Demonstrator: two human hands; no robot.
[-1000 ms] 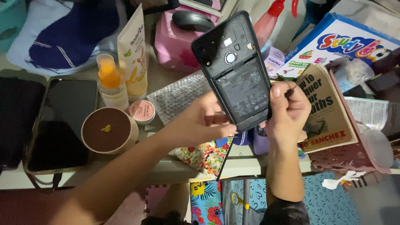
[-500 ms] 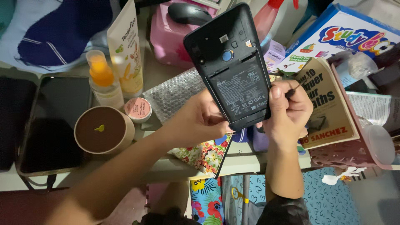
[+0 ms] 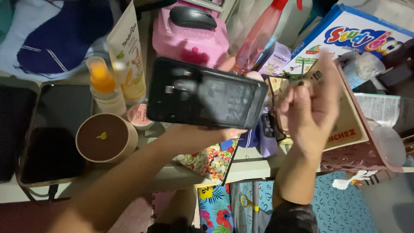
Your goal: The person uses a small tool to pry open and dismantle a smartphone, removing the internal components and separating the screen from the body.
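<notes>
Currently opened phone (image 3: pixel 207 92) lies long axis left-right, left hand (image 3: pixel 194 136) gripping it from below, right hand (image 3: pixel 308 103) just beside its right end, fingers curled, pinching something small I can't make out.

The pale tabletop (image 3: pixel 254 166) carries a dark tablet (image 3: pixel 54 129), a round brown-lidded tub (image 3: pixel 105 137) (beside an orange-capped bottle (image 3: pixel 103 88)) and a pink box (image 3: pixel 192 41).

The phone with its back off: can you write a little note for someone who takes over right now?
Left hand: holds the black phone from below, lying sideways, back cover off, insides showing.
Right hand: off the phone, beside its right end, fingers curled around something small and dark; too blurred to name.
Around: round tan container and orange-capped bottle at left, pink box behind.
Done: the cover is off.
Left: the cover isn't back on.
</notes>
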